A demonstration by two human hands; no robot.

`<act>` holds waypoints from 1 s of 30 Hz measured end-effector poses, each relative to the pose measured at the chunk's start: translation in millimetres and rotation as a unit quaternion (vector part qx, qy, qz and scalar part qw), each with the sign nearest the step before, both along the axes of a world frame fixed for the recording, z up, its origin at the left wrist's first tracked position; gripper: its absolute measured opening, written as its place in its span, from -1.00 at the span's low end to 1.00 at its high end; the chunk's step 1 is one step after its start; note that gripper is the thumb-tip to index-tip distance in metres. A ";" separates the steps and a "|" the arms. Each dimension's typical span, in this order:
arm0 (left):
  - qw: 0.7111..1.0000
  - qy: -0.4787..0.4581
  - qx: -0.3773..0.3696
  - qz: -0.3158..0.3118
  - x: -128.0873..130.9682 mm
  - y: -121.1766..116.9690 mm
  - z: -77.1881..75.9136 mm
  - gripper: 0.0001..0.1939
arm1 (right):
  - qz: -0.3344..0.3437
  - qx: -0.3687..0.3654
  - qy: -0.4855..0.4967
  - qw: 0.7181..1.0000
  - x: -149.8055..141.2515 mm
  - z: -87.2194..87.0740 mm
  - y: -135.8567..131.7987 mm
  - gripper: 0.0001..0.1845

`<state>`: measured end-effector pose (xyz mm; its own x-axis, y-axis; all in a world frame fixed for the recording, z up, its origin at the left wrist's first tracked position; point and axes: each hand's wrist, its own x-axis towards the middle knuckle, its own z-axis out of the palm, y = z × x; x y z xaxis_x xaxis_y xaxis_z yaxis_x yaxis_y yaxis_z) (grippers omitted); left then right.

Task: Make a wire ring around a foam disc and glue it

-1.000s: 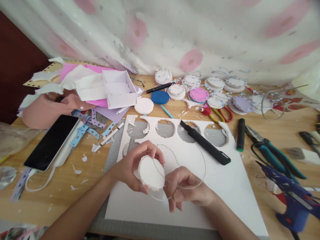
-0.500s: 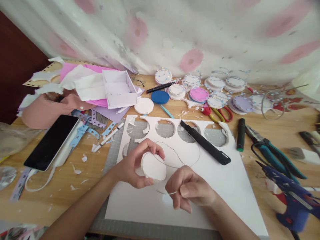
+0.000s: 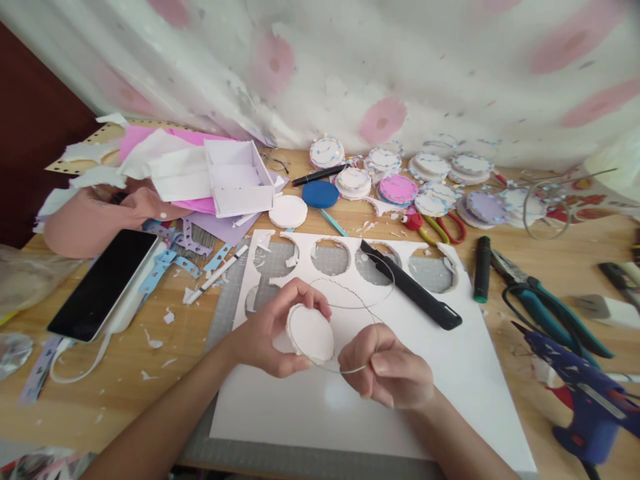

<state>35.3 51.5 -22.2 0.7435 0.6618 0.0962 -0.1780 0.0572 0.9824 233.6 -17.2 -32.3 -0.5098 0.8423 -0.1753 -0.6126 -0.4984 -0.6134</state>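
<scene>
A pale curtain point(image 3: 320, 73) with pink flowers backs the wooden worktop point(image 3: 125, 413). A grey cutting mat point(image 3: 280, 460) lies on it, probably to spare the wood from blades, and over the mat rests a white foam-board sheet point(image 3: 290, 420), its far part pierced by rough round cut-outs.

At the right edge lie a blue hot-glue gun point(image 3: 583, 393) and teal-handled pliers point(image 3: 555, 307), apparently put there to be within reach yet off the sheet. A smartphone point(image 3: 105, 287) lies to the left, propped on a white block with a cable. The black utility knife point(image 3: 415, 287) slants across one cut-out, well apart from the disc.

The left hand point(image 3: 280, 333) is curled, fingers over the far rim and thumb under the near one, pressing a white disc point(image 3: 311, 333) above the sheet. Gripping by the rim seems meant to keep the face uncovered and the disc steady. The right hand point(image 3: 387, 367) is mostly folded, thumb and forefinger pinching a thin wire point(image 3: 350, 371) beside the disc, likely so that it stays taut near the rim. The wire's remaining loops, partly twisted, arc above the sheet; whether it touches the disc all round, I cannot tell.
</scene>
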 end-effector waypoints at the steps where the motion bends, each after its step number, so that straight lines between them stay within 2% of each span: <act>1: 1.000 -0.008 0.001 0.001 0.1 0.2 -0.2 -0.46 | -0.004 0.002 0.002 1.000 -0.1 0.8 0.8 -0.77; 5: 0.999 -0.042 0.014 0.008 0.5 1.5 -0.7 -0.45 | -0.004 0.001 -0.012 1.000 -1.5 5.0 4.1 -0.82; 12: 0.999 -0.045 -0.002 0.006 -0.8 0.7 2.7 -0.44 | -0.030 -0.028 -0.039 0.998 -3.1 8.7 6.6 -0.88; 18: 0.999 -0.050 -0.016 0.009 -0.8 0.0 3.7 -0.45 | 0.014 -0.030 -0.070 0.997 -2.5 11.5 8.9 -0.84; 30: 0.997 -0.065 -0.049 -0.006 -0.8 -0.3 3.0 -0.43 | -0.014 -0.016 -0.092 0.996 -3.0 12.7 9.4 -0.75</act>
